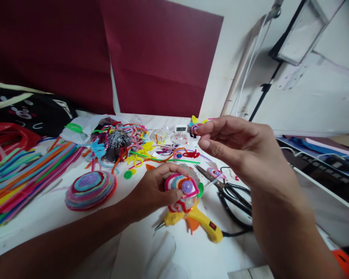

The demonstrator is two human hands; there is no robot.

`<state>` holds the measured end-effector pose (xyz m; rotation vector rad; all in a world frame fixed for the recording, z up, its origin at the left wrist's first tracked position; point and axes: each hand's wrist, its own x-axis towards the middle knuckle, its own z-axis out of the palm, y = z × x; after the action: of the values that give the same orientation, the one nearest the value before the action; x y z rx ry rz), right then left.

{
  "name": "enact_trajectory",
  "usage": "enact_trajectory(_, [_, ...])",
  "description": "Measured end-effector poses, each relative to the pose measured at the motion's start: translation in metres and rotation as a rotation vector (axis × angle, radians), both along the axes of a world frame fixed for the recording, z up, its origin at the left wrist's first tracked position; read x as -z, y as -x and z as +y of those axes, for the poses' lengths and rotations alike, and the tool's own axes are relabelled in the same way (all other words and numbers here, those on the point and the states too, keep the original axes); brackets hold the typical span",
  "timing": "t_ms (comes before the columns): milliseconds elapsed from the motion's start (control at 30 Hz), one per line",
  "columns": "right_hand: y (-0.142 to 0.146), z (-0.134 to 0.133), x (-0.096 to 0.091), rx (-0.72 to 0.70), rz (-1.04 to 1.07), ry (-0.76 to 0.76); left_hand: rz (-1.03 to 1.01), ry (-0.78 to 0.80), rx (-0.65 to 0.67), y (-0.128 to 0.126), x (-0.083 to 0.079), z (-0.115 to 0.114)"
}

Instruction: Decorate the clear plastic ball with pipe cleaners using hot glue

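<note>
My left hand (154,188) is closed around a colourful pipe-cleaner craft piece (174,186), thumb in front. The piece has white, blue, orange and pink bands, a purple bead and a red curved strip below. My right hand (235,145) is raised to the right, thumb and fingertips brought together in a pinch; anything between them is too small to make out. Below the held piece lies a yellow glue gun (205,223), its metal nozzle pointing left. Black-handled scissors (225,186) lie between my hands, blades towards the back.
A round striped pipe-cleaner disc (90,190) lies left of my left arm. Bundled pipe cleaners (43,174) fill the far left. Behind are a dark bristly bundle (118,145), loose pipe-cleaner pieces, clear round containers (179,138) and a small digital clock (180,128). A stand (264,91) rises at right.
</note>
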<state>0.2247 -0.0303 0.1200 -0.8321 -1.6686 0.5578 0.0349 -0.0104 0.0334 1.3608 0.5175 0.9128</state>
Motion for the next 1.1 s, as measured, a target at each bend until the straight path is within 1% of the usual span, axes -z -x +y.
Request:
enact_trajectory(267, [-0.003,-0.01,0.002,0.057,-0.083,0.013,0.092,-0.083,-0.046,-0.004,0.0,-0.002])
enact_trajectory(533, [-0.002,-0.015,0.007,0.113,-0.133,-0.019,0.183,-0.238,-0.043,-0.002,-0.001,-0.008])
enact_trajectory(667, [0.002,-0.017,0.007,0.113,-0.148,-0.028,0.19,-0.306,-0.058,-0.001,-0.004,-0.011])
enact_trajectory(800, [0.0,-0.018,0.007,0.121,-0.13,-0.02,0.165,-0.347,-0.105,0.003,-0.01,-0.011])
enact_trajectory(867, [-0.006,-0.014,0.01,0.124,-0.114,-0.005,0.125,-0.302,-0.125,0.008,-0.012,-0.007])
enact_trajectory(933, [-0.014,-0.008,0.015,0.129,-0.101,0.033,0.075,-0.187,-0.103,0.013,-0.016,-0.001])
enact_trajectory(1000, [-0.023,-0.001,0.022,0.141,-0.093,0.085,-0.064,-0.076,-0.083,0.019,-0.02,0.007])
enact_trajectory(1100, [-0.031,0.007,0.035,0.142,-0.086,0.198,-0.235,0.038,-0.065,0.025,-0.026,0.018])
